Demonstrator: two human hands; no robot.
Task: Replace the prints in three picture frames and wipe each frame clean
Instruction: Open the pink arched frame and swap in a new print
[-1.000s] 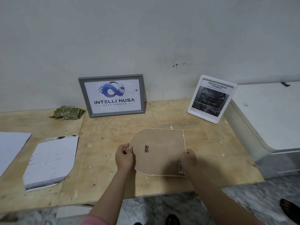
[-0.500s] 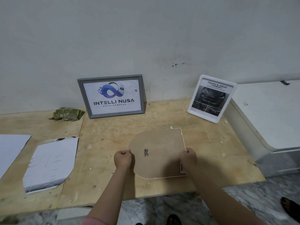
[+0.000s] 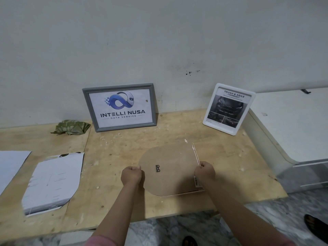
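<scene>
Wall (image 3: 159,41): pale grey-white plaster, scuffed, small dark marks right of centre. Worktop (image 3: 124,148): bare plywood sheets, pitted, set against the wall. White cabinet (image 3: 292,125): abuts the worktop's right end. Floor (image 3: 177,226): grey marbled tile.

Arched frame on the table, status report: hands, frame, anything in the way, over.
Left hand and right hand grip opposite edges of the arched frame. Frame face down, brown backing up, far edge raised off the table. Nothing in the way.
</scene>
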